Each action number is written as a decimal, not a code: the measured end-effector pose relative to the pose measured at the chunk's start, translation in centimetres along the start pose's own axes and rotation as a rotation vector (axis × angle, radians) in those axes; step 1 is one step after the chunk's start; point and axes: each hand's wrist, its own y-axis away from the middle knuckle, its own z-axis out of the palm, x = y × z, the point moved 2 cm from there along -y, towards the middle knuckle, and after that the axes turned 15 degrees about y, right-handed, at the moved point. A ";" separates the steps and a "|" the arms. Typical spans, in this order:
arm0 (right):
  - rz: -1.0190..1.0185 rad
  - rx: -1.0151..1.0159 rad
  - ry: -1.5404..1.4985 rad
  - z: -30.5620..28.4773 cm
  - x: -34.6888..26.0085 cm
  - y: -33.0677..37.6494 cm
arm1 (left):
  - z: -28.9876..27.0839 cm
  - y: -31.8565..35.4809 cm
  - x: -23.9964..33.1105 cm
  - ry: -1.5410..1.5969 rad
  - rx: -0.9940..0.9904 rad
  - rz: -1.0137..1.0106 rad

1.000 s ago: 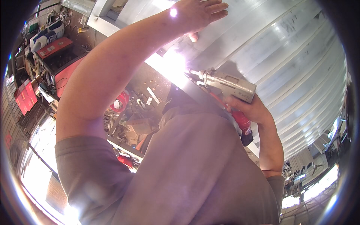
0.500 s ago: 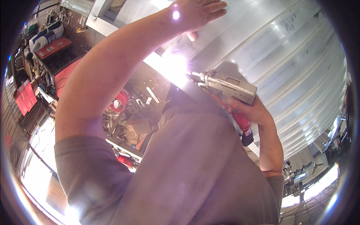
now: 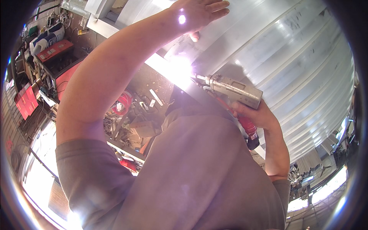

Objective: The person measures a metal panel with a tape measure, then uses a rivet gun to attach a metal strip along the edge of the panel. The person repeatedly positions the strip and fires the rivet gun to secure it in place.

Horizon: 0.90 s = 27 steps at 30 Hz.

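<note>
My left hand (image 3: 199,15) lies flat, fingers stretched out, on a long ribbed silver metal panel (image 3: 291,65) at the top of the view. My right hand (image 3: 257,115) grips the red handle of a grey hand-held tool (image 3: 234,90). The tool's thin nozzle points left at the panel's lower edge, where a bright white glare (image 3: 178,73) hides the tip. My grey shirt (image 3: 199,172) fills the lower middle and covers what lies below the tool.
Below the panel, a cluttered surface holds a red round object (image 3: 123,104), small metal pieces (image 3: 155,96) and scraps. Red boxes and shelves (image 3: 53,50) stand at upper left. More metal profiles (image 3: 310,165) are stacked at lower right.
</note>
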 end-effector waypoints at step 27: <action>0.000 0.256 -0.040 2.4 2.2 4.8 | 2.6 21.4 -6.7 0.806 1.260 -0.849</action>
